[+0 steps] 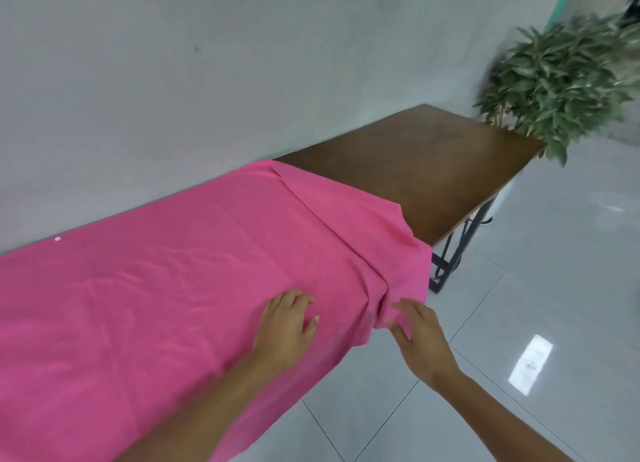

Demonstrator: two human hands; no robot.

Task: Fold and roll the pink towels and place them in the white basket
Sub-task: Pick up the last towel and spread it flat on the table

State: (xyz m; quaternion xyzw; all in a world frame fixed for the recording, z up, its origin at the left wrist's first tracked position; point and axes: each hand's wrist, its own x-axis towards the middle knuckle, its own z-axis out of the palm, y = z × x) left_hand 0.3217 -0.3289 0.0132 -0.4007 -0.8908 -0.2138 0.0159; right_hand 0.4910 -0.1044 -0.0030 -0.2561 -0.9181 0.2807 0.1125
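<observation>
A pink towel (pixel 166 288) lies spread over the near end of a brown table (pixel 433 170) that stands along a grey wall (pixel 173 63). It covers the top from the wall side to the front edge, where it hangs down toward the tiled floor (pixel 540 288). Near its right end a long fold runs from the wall side to the front, and the cloth past that fold is doubled and bunched at the table edge. The left hand (pixel 287 326) rests palm down on the flat cloth just left of the fold, fingers straight and slightly spread, holding nothing. The right hand (pixel 419 337) reaches in from the floor side with its fingers straight and apart, the tips touching the bunched fold where it hangs over the edge. A small white dot (pixel 58 239) sits on the towel near the wall, perhaps a button, too small to tell. A leafy plant (pixel 561 84) stands blurred beyond the table's bare far end.
</observation>
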